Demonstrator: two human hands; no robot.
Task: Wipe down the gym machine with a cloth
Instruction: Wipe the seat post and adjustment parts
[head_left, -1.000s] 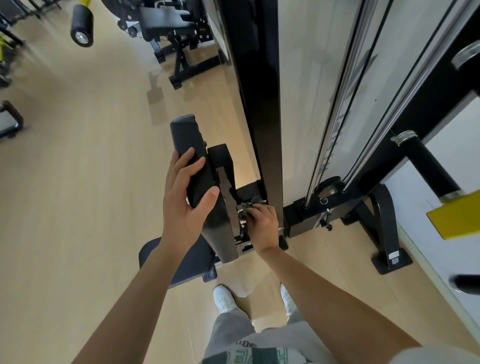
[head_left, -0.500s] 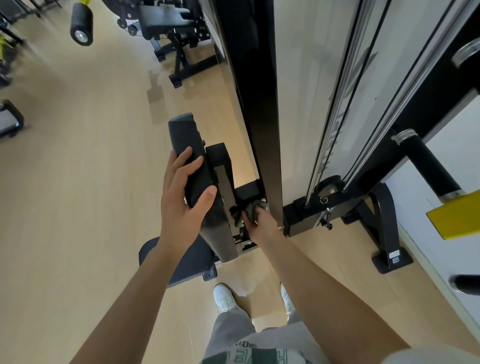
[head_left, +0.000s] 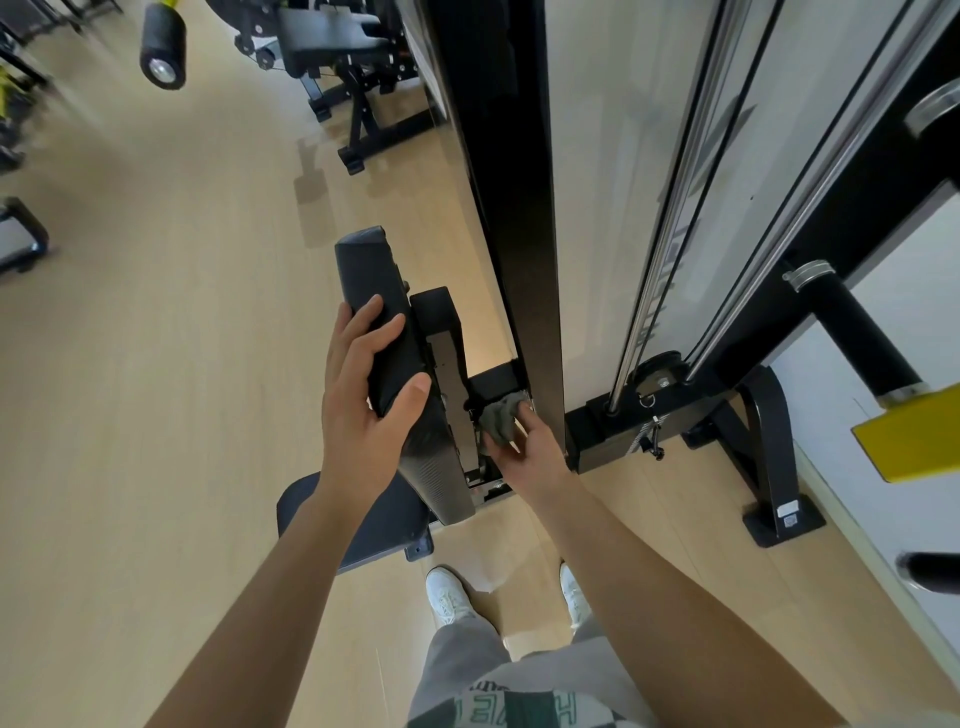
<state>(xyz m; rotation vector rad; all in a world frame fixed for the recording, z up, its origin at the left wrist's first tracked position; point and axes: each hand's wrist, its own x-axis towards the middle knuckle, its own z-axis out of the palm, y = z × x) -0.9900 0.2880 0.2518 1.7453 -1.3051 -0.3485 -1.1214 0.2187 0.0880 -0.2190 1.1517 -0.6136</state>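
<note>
The gym machine has a tall black upright (head_left: 511, 208) with a black back pad (head_left: 400, 374) and a seat (head_left: 358, 530) in front of it. My left hand (head_left: 363, 410) grips the top part of the back pad, fingers over its front and thumb on its side. A crumpled grey cloth (head_left: 500, 420) sits low behind the pad, against the black bracket at the foot of the upright. My right hand (head_left: 524, 454) holds this cloth from below and presses it onto the bracket; its fingertips are hidden by the cloth.
Steel guide rods and cables (head_left: 670, 249) run down to the base (head_left: 623, 421) on the right, beside a black foot (head_left: 779, 499) and a yellow pad (head_left: 909, 441). Another bench machine (head_left: 343, 57) and a foam roller (head_left: 163, 49) stand further off. My white shoes (head_left: 449, 595) are below the seat.
My right hand has turned and slid a little up toward the upright, so the grey cloth now shows above the fingers. My left hand has kept its hold on the back pad.
</note>
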